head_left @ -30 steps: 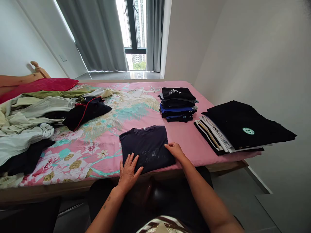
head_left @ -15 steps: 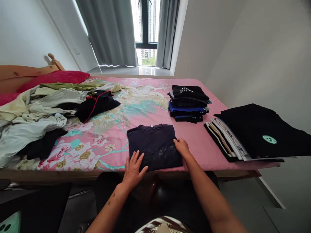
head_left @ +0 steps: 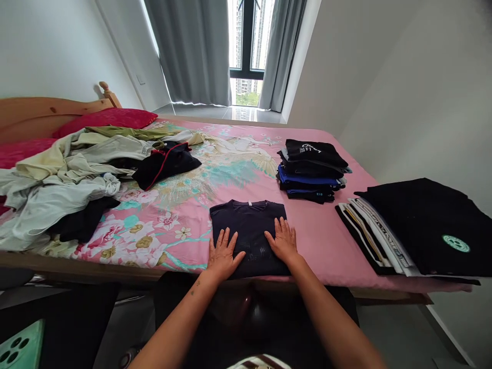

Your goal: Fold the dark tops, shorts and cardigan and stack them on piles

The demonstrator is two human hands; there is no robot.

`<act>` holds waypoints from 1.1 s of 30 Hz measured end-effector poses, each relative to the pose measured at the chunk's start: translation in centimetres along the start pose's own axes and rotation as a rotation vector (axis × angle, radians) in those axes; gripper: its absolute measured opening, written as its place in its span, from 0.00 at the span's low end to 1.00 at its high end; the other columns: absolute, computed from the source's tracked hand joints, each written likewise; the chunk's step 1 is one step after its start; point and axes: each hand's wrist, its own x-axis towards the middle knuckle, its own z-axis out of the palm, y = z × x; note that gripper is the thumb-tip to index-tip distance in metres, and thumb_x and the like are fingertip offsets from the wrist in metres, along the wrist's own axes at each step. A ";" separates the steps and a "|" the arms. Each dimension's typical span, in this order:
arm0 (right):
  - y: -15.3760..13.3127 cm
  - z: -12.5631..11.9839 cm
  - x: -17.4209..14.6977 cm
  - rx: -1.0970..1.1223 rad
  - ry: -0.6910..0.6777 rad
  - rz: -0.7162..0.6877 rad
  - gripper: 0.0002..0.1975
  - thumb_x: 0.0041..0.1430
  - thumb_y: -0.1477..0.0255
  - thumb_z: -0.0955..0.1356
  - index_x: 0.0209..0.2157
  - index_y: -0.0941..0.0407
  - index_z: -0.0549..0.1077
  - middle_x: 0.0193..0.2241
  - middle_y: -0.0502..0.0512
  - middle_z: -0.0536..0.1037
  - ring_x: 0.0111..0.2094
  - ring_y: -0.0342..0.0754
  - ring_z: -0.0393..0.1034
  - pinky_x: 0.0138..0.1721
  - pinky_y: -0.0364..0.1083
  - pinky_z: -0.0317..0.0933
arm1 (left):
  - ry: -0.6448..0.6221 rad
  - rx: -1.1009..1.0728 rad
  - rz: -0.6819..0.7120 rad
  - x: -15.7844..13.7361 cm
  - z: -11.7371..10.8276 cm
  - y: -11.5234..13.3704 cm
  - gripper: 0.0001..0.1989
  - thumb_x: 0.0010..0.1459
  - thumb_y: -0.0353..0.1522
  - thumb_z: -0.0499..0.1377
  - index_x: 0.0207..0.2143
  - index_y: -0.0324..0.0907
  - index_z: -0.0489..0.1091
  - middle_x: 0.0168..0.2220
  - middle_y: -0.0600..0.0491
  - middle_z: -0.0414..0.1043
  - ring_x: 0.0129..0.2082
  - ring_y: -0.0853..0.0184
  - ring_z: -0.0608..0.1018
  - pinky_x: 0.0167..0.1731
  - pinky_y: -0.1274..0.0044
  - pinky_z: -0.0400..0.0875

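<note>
A dark navy T-shirt (head_left: pixel 249 220), folded into a neat rectangle, lies on the bed's near edge with its collar away from me. My left hand (head_left: pixel 224 256) rests flat on its lower left part, fingers spread. On its right side lies my right hand (head_left: pixel 282 240), also flat with fingers stretched out. Neither hand grips the cloth. Parts of the shirt's dark front print are covered by my hands.
A stack of folded dark clothes (head_left: pixel 313 154) stands behind right. Farther right, a larger pile topped by a black shirt (head_left: pixel 426 225) reaches the bed's edge. Loose, rumpled clothes (head_left: pixel 88 174) lie left on the flowered sheet (head_left: pixel 172 200). A green phone (head_left: pixel 23 346) is at lower left.
My right hand has moved from the shirt's right edge to lie flat on top of it. My left hand stays on the lower left. The view has shifted slightly.
</note>
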 end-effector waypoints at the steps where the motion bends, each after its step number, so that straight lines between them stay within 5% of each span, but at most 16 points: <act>1: 0.3 0.2 0.1 -0.021 -0.030 0.047 0.35 0.62 0.53 0.55 0.64 0.59 0.48 0.65 0.59 0.44 0.65 0.55 0.36 0.62 0.61 0.29 | -0.024 0.008 -0.005 0.0 0.1 -0.1 0.33 0.57 0.48 0.51 0.63 0.46 0.53 0.66 0.45 0.43 0.66 0.53 0.47 0.60 0.52 0.38; 8: -0.9 -1.8 3.2 -0.036 -0.036 -0.044 0.33 0.64 0.54 0.47 0.65 0.55 0.43 0.66 0.52 0.40 0.66 0.48 0.27 0.62 0.61 0.25 | -0.022 0.007 0.012 5.1 -2.2 -1.4 0.31 0.60 0.47 0.46 0.63 0.47 0.52 0.67 0.49 0.43 0.66 0.58 0.45 0.60 0.52 0.32; 13: 0.0 -0.2 5.5 -0.065 -0.097 0.006 0.34 0.63 0.52 0.48 0.65 0.55 0.43 0.66 0.51 0.40 0.66 0.49 0.27 0.62 0.62 0.25 | -0.130 0.011 -0.132 9.4 -1.7 -3.9 0.33 0.59 0.50 0.45 0.64 0.46 0.50 0.67 0.48 0.41 0.66 0.56 0.44 0.59 0.50 0.34; 18: 1.2 1.6 5.8 -0.096 -0.029 0.016 0.35 0.62 0.50 0.48 0.66 0.53 0.41 0.66 0.51 0.39 0.66 0.49 0.27 0.62 0.61 0.24 | -0.081 0.049 -0.173 9.7 0.6 -5.7 0.35 0.58 0.53 0.44 0.64 0.50 0.48 0.67 0.51 0.40 0.66 0.56 0.44 0.60 0.51 0.33; 23: 1.2 1.3 5.7 -0.009 -0.010 0.012 0.35 0.62 0.50 0.51 0.65 0.53 0.44 0.66 0.55 0.42 0.66 0.51 0.31 0.61 0.62 0.23 | -0.067 0.008 -0.168 9.6 0.4 -5.3 0.35 0.57 0.52 0.47 0.63 0.49 0.50 0.67 0.49 0.42 0.66 0.56 0.46 0.60 0.52 0.35; 28: 2.7 0.6 4.5 0.301 0.222 0.044 0.37 0.59 0.55 0.59 0.62 0.65 0.52 0.62 0.67 0.51 0.64 0.54 0.42 0.62 0.53 0.37 | 0.184 -0.253 -0.203 7.0 -0.5 -5.2 0.34 0.56 0.45 0.53 0.61 0.37 0.55 0.63 0.40 0.52 0.63 0.56 0.55 0.61 0.61 0.47; 33: 6.8 0.5 -1.7 0.950 0.293 0.226 0.34 0.54 0.54 0.62 0.56 0.63 0.59 0.51 0.67 0.68 0.51 0.51 0.66 0.50 0.48 0.63 | 0.273 -0.706 -0.357 -1.9 -0.9 -5.5 0.25 0.55 0.43 0.54 0.51 0.37 0.65 0.48 0.43 0.71 0.46 0.61 0.74 0.48 0.70 0.67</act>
